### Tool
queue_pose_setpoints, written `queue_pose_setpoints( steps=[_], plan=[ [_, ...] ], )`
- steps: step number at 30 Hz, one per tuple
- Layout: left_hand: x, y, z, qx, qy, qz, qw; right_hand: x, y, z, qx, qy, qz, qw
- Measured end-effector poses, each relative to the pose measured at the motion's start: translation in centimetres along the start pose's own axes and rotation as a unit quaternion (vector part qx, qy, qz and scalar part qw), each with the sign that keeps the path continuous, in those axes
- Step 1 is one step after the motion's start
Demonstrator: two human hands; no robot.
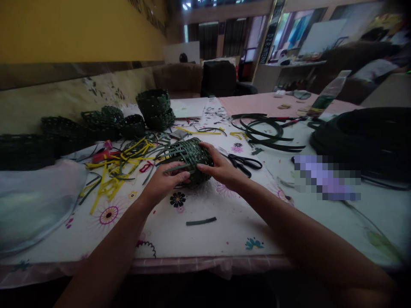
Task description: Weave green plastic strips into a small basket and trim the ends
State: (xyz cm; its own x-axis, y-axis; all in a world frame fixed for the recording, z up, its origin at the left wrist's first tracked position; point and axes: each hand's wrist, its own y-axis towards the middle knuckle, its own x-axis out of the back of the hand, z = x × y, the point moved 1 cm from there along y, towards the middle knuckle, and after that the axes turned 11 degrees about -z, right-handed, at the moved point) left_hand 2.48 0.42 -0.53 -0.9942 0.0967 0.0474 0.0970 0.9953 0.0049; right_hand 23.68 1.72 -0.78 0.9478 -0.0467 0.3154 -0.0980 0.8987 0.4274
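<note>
A dark green basket [189, 156] woven from flat strips lies on its side between my hands, loose strip ends sticking out to its left. My left hand [168, 182] grips those strips at the near left side, thumb and fingers closed on them. Around the right end of the basket curls my right hand [218, 164], thumb in front and fingers over the top. Black-handled scissors [245, 164] rest just right of that hand. On the cloth in front is a short cut strip [201, 221].
Yellow and green strip scraps [125, 160] litter the left side, near a plastic bag [38, 205]. Finished-looking woven baskets [154, 107] line the back left. Coiled strips [266, 132], a bottle [329, 94] and a large black coil [362, 141] occupy the right.
</note>
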Motion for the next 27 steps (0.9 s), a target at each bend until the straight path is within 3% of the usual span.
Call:
queue_pose_setpoints(
  steps=[3, 9, 18, 27],
  plan=[
    [-0.38, -0.20, -0.25, -0.006, -0.013, -0.024, 1.000, 0.06, -0.04, -0.14, -0.014, 0.013, 0.000, 1.000],
    [-0.43, -0.45, -0.40, -0.051, 0.008, -0.006, 0.999, 0.07, -0.23, 0.00, -0.013, 0.010, -0.005, 1.000],
    [-0.59, -0.45, 0.17, -0.046, 0.022, -0.040, 0.998, -0.07, -0.20, -0.10, -0.005, -0.005, -0.011, 1.000],
    [-0.84, -0.37, 0.28, -0.092, 0.114, -0.060, 0.987, -0.22, -0.27, 0.12, 0.008, -0.019, -0.006, 1.000]
  ],
)
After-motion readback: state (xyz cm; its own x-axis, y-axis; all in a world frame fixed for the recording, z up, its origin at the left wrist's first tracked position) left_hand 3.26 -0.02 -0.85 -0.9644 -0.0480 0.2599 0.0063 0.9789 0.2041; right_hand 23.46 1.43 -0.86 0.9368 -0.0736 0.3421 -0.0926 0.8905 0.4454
